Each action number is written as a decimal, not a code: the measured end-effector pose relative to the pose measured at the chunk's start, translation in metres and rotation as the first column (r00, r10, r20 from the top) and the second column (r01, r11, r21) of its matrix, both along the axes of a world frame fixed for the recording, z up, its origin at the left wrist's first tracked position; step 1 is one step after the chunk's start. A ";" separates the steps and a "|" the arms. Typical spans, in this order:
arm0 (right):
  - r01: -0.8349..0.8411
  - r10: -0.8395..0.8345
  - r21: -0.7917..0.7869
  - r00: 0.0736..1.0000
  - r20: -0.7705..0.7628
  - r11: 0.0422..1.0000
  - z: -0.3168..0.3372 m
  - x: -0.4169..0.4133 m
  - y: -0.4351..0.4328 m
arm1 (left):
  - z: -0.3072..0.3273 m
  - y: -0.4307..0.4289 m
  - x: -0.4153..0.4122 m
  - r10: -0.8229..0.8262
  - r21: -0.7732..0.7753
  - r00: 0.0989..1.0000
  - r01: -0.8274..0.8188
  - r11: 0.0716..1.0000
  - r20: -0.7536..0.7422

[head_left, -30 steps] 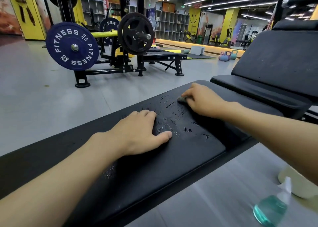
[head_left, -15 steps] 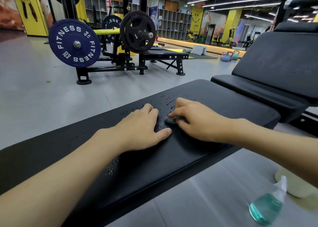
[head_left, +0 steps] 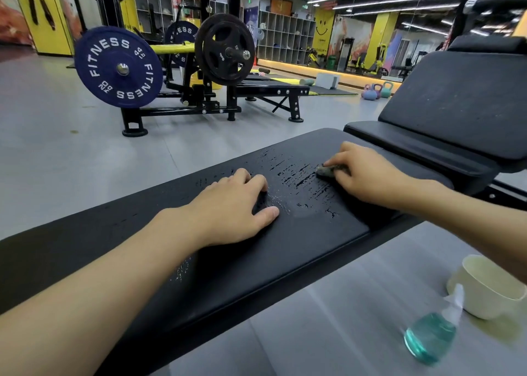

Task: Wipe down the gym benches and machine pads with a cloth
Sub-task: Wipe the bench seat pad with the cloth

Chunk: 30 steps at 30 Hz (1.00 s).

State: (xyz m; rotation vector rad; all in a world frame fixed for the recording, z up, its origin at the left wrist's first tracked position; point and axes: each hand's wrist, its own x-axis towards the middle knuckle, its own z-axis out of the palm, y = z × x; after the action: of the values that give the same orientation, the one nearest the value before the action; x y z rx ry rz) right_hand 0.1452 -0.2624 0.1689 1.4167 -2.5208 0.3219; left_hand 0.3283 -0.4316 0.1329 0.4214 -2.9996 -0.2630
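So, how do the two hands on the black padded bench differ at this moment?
The left hand rests palm down and holds nothing; the right hand curls round a small crumpled grey cloth. The left hand is nearer the person; the right hand is farther along, toward the inclined black backrest pad. Wet streaks lie between them. Both rest on the black padded bench.

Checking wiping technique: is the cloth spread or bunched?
Bunched: the cloth is a small wad gripped under the right hand on the wet bench.
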 end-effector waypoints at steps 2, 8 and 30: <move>-0.008 0.008 0.000 0.999 -0.053 1.000 -0.006 0.015 0.000 | 0.000 0.000 0.000 0.004 -0.005 1.000 -0.004 1.000 -0.005; -0.203 0.203 0.040 0.979 -0.013 0.978 -0.008 0.037 0.024 | 0.001 0.001 -0.001 0.016 -0.029 1.000 -0.015 0.999 0.011; -0.326 0.328 0.040 0.944 -0.043 0.945 -0.013 0.055 0.031 | -0.001 -0.001 0.000 0.032 -0.039 0.999 -0.033 0.999 -0.015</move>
State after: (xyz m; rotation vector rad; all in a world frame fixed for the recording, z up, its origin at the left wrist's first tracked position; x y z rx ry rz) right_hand 0.2001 -0.2316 0.1558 1.8345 -2.2551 0.2988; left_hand 0.3280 -0.4325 0.1321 0.4619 -2.9753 -0.2029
